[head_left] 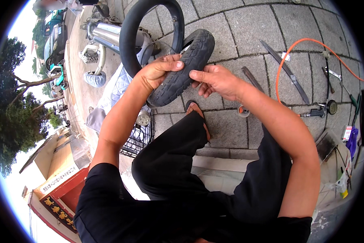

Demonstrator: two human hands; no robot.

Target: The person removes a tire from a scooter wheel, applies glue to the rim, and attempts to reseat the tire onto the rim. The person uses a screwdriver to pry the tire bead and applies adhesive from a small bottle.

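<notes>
Both my hands hold a black treaded tyre (200, 47), tilted diagonally. My left hand (159, 71) grips its left side, thumb across the tread and fingers bent over it. My right hand (214, 81) pinches the right side with the thumb, its other fingers curled below. A smooth black rubber ring, apparently an inner tube (129, 44), with a small valve stands just behind the tyre and my left hand; whether I touch it I cannot tell. My sandalled foot (196, 113) is below the tyre.
A scooter (107, 34) with quilted cover and wire basket (137, 139) is left. Right on the paving lie flat bars (285, 71), a small round container (243, 111), an orange hose (277, 81), a gauge (332, 106), wrenches (334, 73) and plastic bags. Vehicles are far left.
</notes>
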